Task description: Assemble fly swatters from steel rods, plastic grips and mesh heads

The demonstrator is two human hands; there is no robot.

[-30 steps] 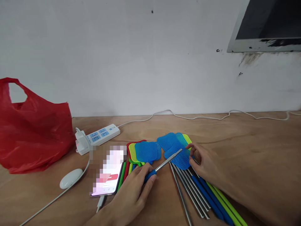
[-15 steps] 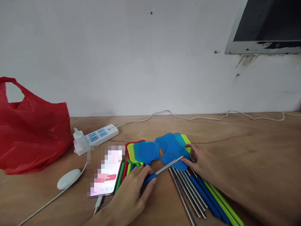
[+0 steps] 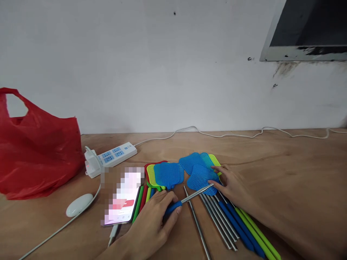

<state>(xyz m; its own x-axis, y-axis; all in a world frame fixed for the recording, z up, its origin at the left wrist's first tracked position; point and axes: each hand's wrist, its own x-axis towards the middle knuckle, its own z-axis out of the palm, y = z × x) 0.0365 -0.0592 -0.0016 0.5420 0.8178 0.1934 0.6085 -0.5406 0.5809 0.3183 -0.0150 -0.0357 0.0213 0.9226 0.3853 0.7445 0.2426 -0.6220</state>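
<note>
Grips a rod [image 3: 193, 195] by its blue handle in the left hand [image 3: 154, 222], fingers curled shut around it, steel tip lifted off the table [image 3: 298, 173] and slanted up toward a blue head [image 3: 200, 177]. Rests the right hand [image 3: 233, 186] on that head's near edge, fingers narrow and close together, touching the mesh right at the rod tip; cannot tell whether pinching the head or only pressing it flat.

Could skid the tip across the mesh, given the shallow slant, and jab a right fingertip. Could shove the head off the other heads [image 3: 207, 159] beneath it if pressed too lightly. Could catch the loose rod [image 3: 197, 222] lying just beside the left hand and send it rolling. Could brush the phone [image 3: 123, 204], just left of that hand, with the wrist. Could scatter the bundle [image 3: 219, 218] of bare rods and blue and green handles under the right forearm.

Shows one container only: a red bag [image 3: 35, 144], far left on the table, handles up, mouth sagging; cannot see what lies inside. Leaves the rest loose on the wood: a second pile [image 3: 162, 175] of red, yellow and blue heads over coloured handles, beside the phone.
</note>
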